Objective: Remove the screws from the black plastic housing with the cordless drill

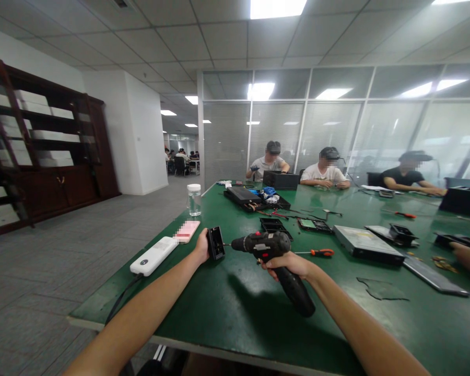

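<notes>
My left hand (203, 246) grips a small black plastic housing (216, 243) by its left side, tilted up above the green table with its hollow inner face turned to the right. In my right hand (288, 265) is a black cordless drill (264, 244), its body level and its handle slanting down to the right. The thin bit points left at the housing's inner face; whether it touches cannot be made out. Behind the drill lie black plastic trays (276, 227). A screwdriver (321, 253) with an orange and black handle rests just right of the drill.
Left of my hands sit a white power bank (154, 256) with a cable, a phone (187, 231) and a clear jar (194, 199). To the right are a metal drive box (367, 244) and a glass-like sheet (382, 289). A co-worker's hand (468, 255) reaches in at right.
</notes>
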{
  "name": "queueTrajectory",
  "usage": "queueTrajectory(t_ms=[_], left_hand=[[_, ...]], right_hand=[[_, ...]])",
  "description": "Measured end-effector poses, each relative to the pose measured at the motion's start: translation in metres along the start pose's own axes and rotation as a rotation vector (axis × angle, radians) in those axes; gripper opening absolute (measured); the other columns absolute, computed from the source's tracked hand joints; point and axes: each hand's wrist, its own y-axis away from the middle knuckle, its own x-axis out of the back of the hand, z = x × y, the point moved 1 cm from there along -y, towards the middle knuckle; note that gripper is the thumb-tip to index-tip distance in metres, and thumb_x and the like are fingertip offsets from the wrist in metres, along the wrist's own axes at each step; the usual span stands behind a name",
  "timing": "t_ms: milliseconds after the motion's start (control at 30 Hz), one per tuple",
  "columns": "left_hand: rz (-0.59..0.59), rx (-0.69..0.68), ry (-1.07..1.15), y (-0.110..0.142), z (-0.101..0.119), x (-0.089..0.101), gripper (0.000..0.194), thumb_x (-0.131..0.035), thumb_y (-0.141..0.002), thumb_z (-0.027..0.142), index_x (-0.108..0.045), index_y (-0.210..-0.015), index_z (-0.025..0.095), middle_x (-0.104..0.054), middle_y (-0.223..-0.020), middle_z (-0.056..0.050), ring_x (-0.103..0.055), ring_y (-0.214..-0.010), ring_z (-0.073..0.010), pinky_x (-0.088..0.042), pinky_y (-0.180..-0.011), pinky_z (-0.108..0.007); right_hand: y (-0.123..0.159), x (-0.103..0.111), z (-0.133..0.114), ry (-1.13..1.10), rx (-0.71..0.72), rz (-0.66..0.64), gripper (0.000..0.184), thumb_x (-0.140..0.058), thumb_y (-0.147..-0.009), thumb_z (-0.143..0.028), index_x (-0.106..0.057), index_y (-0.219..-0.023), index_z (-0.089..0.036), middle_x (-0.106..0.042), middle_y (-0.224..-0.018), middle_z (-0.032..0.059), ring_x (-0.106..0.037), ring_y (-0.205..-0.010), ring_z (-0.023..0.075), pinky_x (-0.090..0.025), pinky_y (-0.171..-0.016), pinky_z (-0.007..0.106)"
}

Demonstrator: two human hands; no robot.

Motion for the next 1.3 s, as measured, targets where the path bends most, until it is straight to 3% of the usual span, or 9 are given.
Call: queueTrajectory(t_ms=[233, 900, 1300], left_hand=[[-0.017, 0.005, -0.006, -0.0024, -0.001, 0.003, 0.038, -0.032, -0.066, 0.046, -0.05, -0.067, 0.013, -0.054, -0.056, -0.007, -0.054, -0.053, -0.0213, -0.042, -0.048, -0.036], [0.015, 0.021, -0.002, 0.0009, 0.0004, 0.0003, 0.035, -0.032, -0.068, 0.043, -0.05, -0.066, 0.013, -0.054, -0.055, -0.006, -0.053, -0.051, -0.0195, -0.042, -0.048, -0.034], [0.028, 0.024, -0.001, 0.0022, 0.0008, -0.0008, 0.034, -0.032, -0.067, 0.043, -0.049, -0.066, 0.014, -0.053, -0.054, -0.005, -0.054, -0.051, -0.0197, -0.042, -0.047, -0.033]], right_hand=[[0.0011, -0.0003, 0.0003, 0.051, 0.012, -0.049, 0.025, -0.05, -0.064, -0.02, -0.051, -0.086, -0.01, -0.049, -0.057, 0.0007, -0.045, -0.049, 0.0081, -0.036, -0.045, 0.02], [-0.0004, -0.0009, 0.0011, 0.038, -0.007, 0.048, 0.026, -0.052, -0.062, -0.024, -0.05, -0.085, -0.011, -0.05, -0.057, 0.0004, -0.047, -0.047, 0.009, -0.039, -0.044, 0.022], [0.0002, 0.0023, 0.003, 0.071, -0.002, 0.024, 0.025, -0.049, -0.066, -0.029, -0.052, -0.082, -0.01, -0.052, -0.057, 0.0018, -0.048, -0.048, 0.0095, -0.039, -0.048, 0.023]])
